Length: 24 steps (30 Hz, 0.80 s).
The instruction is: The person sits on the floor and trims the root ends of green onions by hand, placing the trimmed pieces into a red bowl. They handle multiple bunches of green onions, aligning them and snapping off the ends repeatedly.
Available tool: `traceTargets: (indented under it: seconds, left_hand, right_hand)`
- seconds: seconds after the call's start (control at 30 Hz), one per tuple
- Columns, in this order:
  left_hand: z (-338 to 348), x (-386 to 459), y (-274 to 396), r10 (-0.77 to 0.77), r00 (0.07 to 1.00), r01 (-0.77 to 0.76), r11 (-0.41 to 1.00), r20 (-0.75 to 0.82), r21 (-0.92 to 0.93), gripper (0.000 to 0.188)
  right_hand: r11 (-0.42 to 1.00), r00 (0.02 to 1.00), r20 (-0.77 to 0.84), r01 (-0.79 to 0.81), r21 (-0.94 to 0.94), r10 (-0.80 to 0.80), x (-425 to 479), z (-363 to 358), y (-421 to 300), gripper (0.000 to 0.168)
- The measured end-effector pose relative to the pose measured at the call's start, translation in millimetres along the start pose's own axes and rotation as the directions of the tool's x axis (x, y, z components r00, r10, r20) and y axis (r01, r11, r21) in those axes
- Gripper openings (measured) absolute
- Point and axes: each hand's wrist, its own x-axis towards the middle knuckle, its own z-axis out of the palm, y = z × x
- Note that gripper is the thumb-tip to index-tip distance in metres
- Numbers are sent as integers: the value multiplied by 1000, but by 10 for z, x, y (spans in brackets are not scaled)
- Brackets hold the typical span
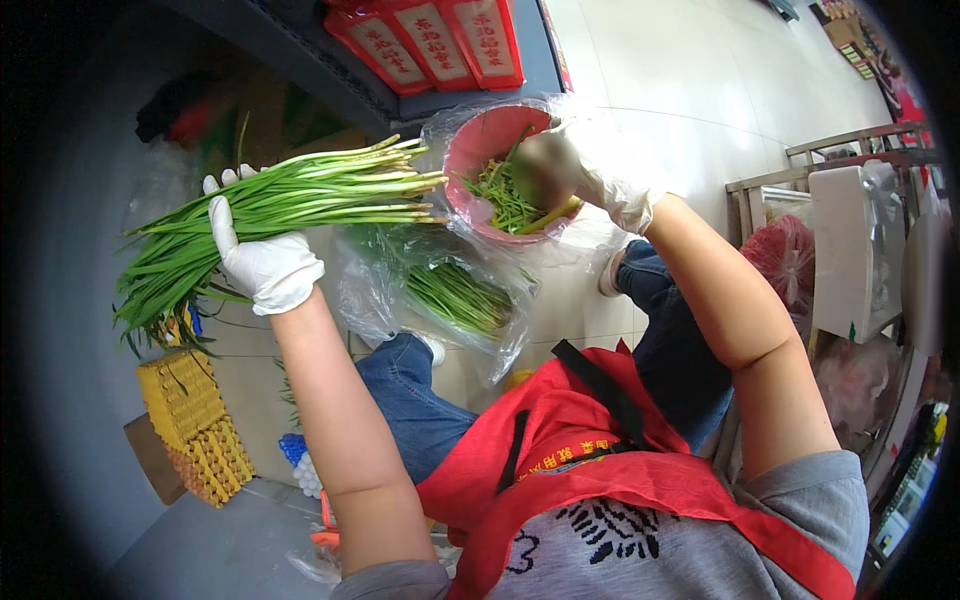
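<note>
My left hand [270, 271], in a white glove, grips a thick bunch of garlic chives [322, 187]. Their pale cut ends point right, toward the bucket, and the green leaf tips droop to the left. My right hand [619, 180], gloved too, is over the right side of a pink bucket [476, 142] lined with clear plastic. A blurred patch hides its fingers, so whether it holds anything cannot be made out. Inside the bucket lie green and yellowish leaf scraps [499, 195]. Below the bunch, more chives [459, 296] lie in a clear plastic bag [375, 289] on the floor.
Red packages [431, 45] bearing writing stand on a grey ledge beyond the bucket. Yellow egg trays [191, 420] are stacked at left. On the right are a metal rack [765, 176], a white box [851, 247] and a red bag [784, 255]. My knees flank the floor space.
</note>
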Motion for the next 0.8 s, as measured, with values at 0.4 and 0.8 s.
traceTargets:
  seconds: [0.4,0.8]
  left_hand:
    - [-27,7,-31,-38,999,39,998,20,-53,40]
    - [66,-55,-35,-43,999,42,998,-17,-54,43]
  right_hand:
    - [875,890,319,-411,254,326,197,-70,-135,30]
    - [936,987,-92,-97,339,135,193,186,28,19]
